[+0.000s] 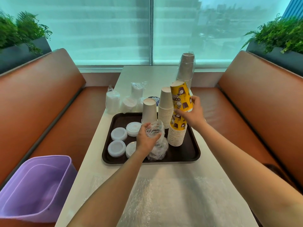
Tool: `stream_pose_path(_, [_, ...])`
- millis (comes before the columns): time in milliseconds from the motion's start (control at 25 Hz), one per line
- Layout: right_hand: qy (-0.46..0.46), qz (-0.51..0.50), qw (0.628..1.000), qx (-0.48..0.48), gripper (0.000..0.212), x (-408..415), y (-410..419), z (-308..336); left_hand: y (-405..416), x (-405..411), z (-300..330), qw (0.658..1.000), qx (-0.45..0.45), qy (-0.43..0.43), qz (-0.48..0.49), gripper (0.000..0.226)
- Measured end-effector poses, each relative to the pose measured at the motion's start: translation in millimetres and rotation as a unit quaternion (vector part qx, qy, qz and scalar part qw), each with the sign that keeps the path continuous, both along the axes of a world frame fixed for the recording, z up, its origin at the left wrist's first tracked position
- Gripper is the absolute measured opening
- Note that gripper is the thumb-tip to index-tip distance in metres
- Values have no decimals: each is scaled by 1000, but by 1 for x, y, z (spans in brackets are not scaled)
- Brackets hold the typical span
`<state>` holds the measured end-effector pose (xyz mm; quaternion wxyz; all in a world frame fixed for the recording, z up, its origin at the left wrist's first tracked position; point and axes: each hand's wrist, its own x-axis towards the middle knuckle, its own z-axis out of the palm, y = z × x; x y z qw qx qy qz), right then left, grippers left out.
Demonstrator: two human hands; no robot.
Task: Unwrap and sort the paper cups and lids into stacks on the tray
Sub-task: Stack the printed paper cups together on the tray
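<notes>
My right hand (194, 110) grasps a short set of yellow printed cups (181, 97), inverted, with its long axis tilted so the closed bases lean far and left while the open rims face near and down. Directly below and slightly near of this set stands the yellow cup stack (177, 131) on the right part of the tray (195, 154); its axis is vertical, so I judge the held set must be brought upright and lowered straight along that axis to nest. The right hand is the nearer hand to that stack; the two appear just apart, though my fingers hide the gap. My left hand (146, 138) clenches crumpled plastic wrap (157, 141) above the middle of the tray, with more wrap trailing down to the tray's near edge. To the left of the yellow stack stand two stacks of plain white cups (165, 105), and four low stacks of white lids (118, 134) lie at the tray's left side. Still wrapped: lid packs (113, 102) on the table (105, 169) beyond the tray's far left corner, and a sleeve of cups (186, 69) at far right. A purple bin (34, 185) sits near left, on the side of the hand holding the wrap.
</notes>
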<state>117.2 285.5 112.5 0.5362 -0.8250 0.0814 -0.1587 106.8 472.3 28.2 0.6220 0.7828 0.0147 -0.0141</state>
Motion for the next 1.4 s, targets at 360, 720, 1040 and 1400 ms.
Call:
stream_pose_path(360, [168, 6, 986, -14, 81, 2, -1, -71, 5, 1, 11, 998, -35, -6, 43, 42])
stream_pose_path(720, [-69, -118, 986, -100, 46, -60, 25, -55, 8, -21, 92, 922, -295, 46, 247, 7])
stream_pose_path(1040, [285, 52, 842, 455, 79, -89, 25, -50, 0, -72, 133, 882, -414, 89, 207, 26])
stream_pose_path(1400, [256, 107, 882, 381, 24, -124, -30, -22, -14, -112, 96, 907, -318, 35, 275, 15])
